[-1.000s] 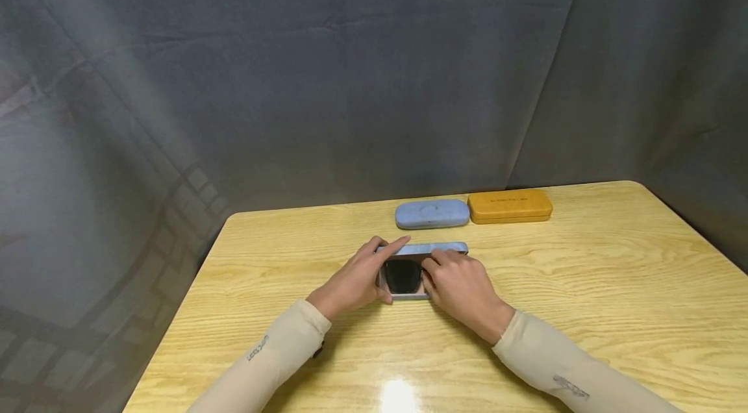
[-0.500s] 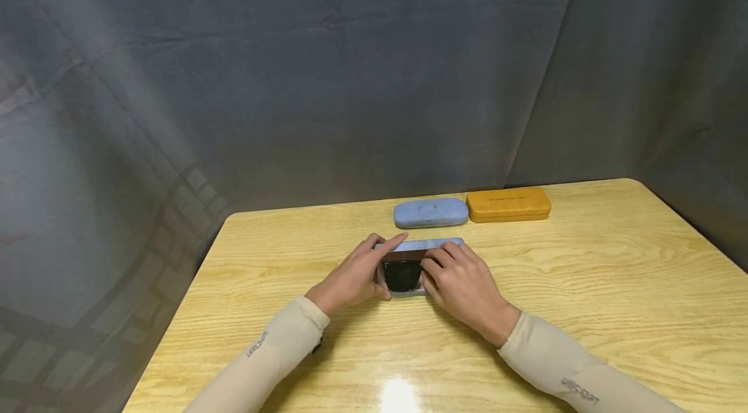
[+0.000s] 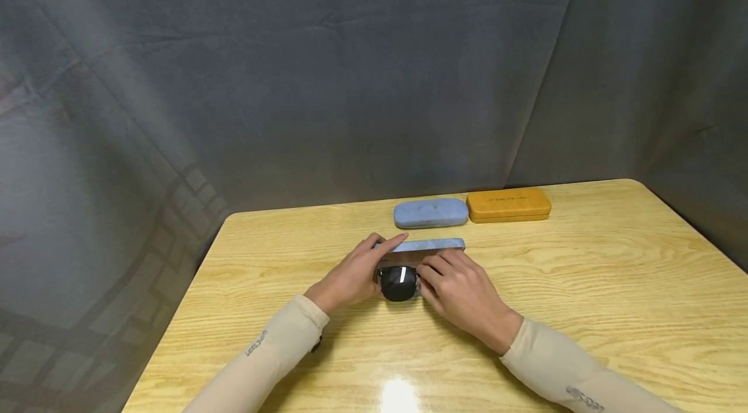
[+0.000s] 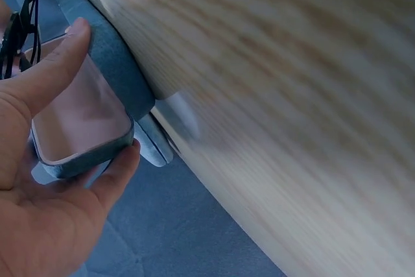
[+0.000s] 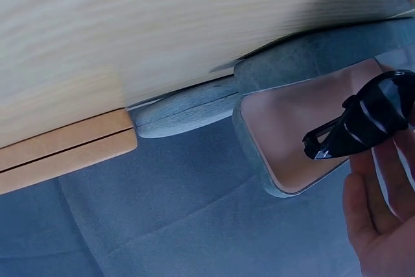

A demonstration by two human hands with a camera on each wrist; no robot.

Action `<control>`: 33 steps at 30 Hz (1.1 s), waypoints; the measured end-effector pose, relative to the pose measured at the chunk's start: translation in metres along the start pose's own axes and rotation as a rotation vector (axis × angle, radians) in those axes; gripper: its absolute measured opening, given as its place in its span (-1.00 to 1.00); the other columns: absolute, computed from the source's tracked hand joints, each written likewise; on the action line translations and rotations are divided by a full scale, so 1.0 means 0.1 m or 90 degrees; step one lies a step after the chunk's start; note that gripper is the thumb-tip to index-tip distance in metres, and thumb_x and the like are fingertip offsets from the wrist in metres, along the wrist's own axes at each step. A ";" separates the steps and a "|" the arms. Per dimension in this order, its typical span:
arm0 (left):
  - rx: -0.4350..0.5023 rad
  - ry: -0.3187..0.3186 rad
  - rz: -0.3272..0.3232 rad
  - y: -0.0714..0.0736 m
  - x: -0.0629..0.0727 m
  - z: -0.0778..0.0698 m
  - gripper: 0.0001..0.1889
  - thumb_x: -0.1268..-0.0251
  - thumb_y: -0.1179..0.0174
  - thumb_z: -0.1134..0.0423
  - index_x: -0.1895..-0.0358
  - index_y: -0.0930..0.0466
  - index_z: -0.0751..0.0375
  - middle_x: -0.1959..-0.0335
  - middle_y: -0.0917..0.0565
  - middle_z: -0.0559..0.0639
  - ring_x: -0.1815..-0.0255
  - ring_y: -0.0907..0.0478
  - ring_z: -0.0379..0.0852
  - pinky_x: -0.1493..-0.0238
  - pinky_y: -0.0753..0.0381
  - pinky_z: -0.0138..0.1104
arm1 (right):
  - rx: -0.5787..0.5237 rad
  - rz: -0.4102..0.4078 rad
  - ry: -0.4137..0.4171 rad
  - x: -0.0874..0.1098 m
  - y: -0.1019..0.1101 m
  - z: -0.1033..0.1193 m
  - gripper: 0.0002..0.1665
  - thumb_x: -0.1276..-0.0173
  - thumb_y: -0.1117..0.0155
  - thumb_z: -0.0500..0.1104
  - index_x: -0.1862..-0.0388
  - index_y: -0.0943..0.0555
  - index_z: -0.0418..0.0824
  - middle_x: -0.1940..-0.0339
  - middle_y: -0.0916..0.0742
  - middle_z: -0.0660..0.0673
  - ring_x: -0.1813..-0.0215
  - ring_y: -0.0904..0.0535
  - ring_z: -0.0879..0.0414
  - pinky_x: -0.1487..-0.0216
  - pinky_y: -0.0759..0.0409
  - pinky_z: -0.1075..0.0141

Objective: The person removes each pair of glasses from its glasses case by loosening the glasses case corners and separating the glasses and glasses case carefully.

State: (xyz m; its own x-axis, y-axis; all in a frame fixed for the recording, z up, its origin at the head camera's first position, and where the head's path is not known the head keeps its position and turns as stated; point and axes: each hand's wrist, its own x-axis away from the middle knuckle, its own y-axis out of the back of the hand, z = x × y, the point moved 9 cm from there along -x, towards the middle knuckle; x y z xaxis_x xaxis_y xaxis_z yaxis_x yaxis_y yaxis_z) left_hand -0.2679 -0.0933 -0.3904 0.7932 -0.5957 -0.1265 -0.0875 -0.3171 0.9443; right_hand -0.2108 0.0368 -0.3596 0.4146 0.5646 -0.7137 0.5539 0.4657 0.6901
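An opened blue glasses case [image 3: 435,244] with a pink lining rests on the table, its lid raised at the back. My left hand [image 3: 349,280] grips the left end of this case; in the left wrist view the thumb lies over its opening and the fingers are under its end. Folded black sunglasses [image 3: 398,284] are over the front of the case, one dark lens facing up. My right hand [image 3: 464,289] pinches the sunglasses at their right side. In the right wrist view the sunglasses [image 5: 379,111] stand clear of the lining [image 5: 285,128], and part of them is cut off.
Behind the hands lies a closed blue glasses case [image 3: 431,213]. Touching or close to its right end is a closed orange-yellow case [image 3: 508,205]. The wooden table [image 3: 613,283] ends at a grey curtain [image 3: 374,108].
The sunglasses have risen out of the opened case and shifted slightly towards me, held in my right hand. My left hand stays on the case.
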 end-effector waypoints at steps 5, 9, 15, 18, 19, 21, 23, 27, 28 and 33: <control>0.005 -0.007 -0.012 0.02 -0.01 0.01 0.03 -0.05 -0.46 0.43 -0.58 -0.10 -0.17 -0.01 -0.48 0.00 0.17 -0.38 -0.19 0.11 -0.50 -0.33 | -0.005 0.003 -0.004 0.00 0.02 0.01 -0.79 -0.17 -0.39 -0.10 0.26 -0.78 -0.18 0.28 -0.79 -0.07 0.17 -0.68 0.01 0.02 -0.66 0.13; 0.016 -0.003 -0.020 0.03 -0.02 0.03 0.03 -0.04 -0.42 0.48 -0.57 -0.11 -0.22 0.03 -0.49 -0.01 0.20 -0.37 -0.19 0.13 -0.46 -0.35 | -0.008 0.008 -0.007 0.00 0.03 0.03 -0.78 -0.16 -0.40 -0.09 0.25 -0.78 -0.17 0.28 -0.79 -0.05 0.18 -0.68 0.02 0.01 -0.65 0.13; 0.014 -0.004 -0.027 0.04 -0.04 0.07 -0.06 -0.14 -0.29 0.58 -0.56 -0.17 -0.16 0.10 -0.49 -0.01 0.25 -0.32 -0.21 0.19 -0.42 -0.36 | -0.020 0.008 0.006 0.00 0.06 0.10 -0.82 -0.15 -0.41 -0.11 0.29 -0.78 -0.16 0.30 -0.78 -0.03 0.17 -0.68 0.03 -0.02 -0.64 0.12; 0.016 -0.008 -0.022 0.04 -0.05 0.09 -0.03 -0.11 -0.22 0.67 -0.56 -0.16 -0.17 0.10 -0.49 -0.01 0.26 -0.30 -0.20 0.21 -0.41 -0.37 | -0.025 0.007 0.017 0.01 0.07 0.14 -0.84 -0.14 -0.40 -0.11 0.32 -0.77 -0.15 0.32 -0.77 -0.01 0.18 -0.67 0.04 -0.03 -0.65 0.11; 0.016 -0.009 -0.019 0.04 -0.06 0.09 -0.01 -0.10 -0.22 0.68 -0.56 -0.15 -0.20 0.10 -0.49 -0.01 0.26 -0.30 -0.21 0.22 -0.41 -0.37 | -0.028 0.007 0.021 0.02 0.07 0.16 -0.84 -0.14 -0.40 -0.11 0.33 -0.77 -0.15 0.33 -0.77 -0.01 0.19 -0.67 0.05 -0.03 -0.65 0.11; 0.018 -0.008 -0.014 0.04 -0.06 0.10 0.04 -0.09 -0.19 0.70 -0.57 -0.11 -0.27 0.09 -0.49 -0.01 0.27 -0.30 -0.21 0.24 -0.42 -0.38 | -0.031 0.007 0.029 0.02 0.08 0.20 -0.85 -0.13 -0.40 -0.11 0.34 -0.76 -0.14 0.34 -0.76 0.01 0.22 -0.67 0.08 -0.01 -0.65 0.13; 0.031 -0.005 -0.010 0.03 -0.07 0.12 0.09 -0.06 -0.19 0.72 -0.56 -0.07 -0.37 0.07 -0.48 -0.03 0.29 -0.31 -0.22 0.28 -0.43 -0.40 | -0.034 0.007 0.038 0.02 0.08 0.23 -0.86 -0.13 -0.40 -0.11 0.35 -0.76 -0.13 0.35 -0.75 0.02 0.24 -0.66 0.10 0.02 -0.65 0.16; 0.057 -0.006 -0.004 0.02 -0.07 0.14 0.12 -0.07 -0.28 0.67 -0.55 -0.03 -0.43 0.04 -0.49 -0.05 0.35 -0.37 -0.23 0.34 -0.46 -0.44 | -0.042 0.010 0.045 0.01 0.08 0.27 -0.88 -0.10 -0.43 -0.12 0.37 -0.75 -0.11 0.38 -0.75 0.04 0.27 -0.65 0.13 0.06 -0.64 0.21; 0.061 -0.006 -0.001 0.02 -0.08 0.14 0.12 -0.07 -0.34 0.63 -0.55 -0.03 -0.43 0.03 -0.49 -0.05 0.35 -0.38 -0.22 0.34 -0.47 -0.45 | -0.047 0.012 0.046 0.01 0.08 0.28 -0.88 -0.09 -0.44 -0.13 0.37 -0.75 -0.11 0.38 -0.74 0.04 0.28 -0.65 0.14 0.07 -0.64 0.21; 0.056 -0.007 0.005 0.00 -0.09 0.17 0.08 0.01 -0.54 0.31 -0.57 -0.10 -0.31 0.02 -0.49 -0.05 0.30 -0.39 -0.22 0.30 -0.49 -0.44 | -0.070 0.023 0.054 0.00 0.06 0.36 -0.91 -0.09 -0.46 -0.14 0.39 -0.75 -0.09 0.39 -0.73 0.06 0.30 -0.62 0.18 0.12 -0.62 0.25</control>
State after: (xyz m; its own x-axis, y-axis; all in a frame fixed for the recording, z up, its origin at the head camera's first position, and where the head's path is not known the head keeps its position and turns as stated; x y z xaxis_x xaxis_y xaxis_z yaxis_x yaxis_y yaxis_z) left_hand -0.2854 -0.1003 -0.3939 0.7854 -0.6067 -0.1223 -0.1471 -0.3750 0.9153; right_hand -0.1818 0.0153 -0.3592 0.3680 0.6352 -0.6790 0.4554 0.5135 0.7272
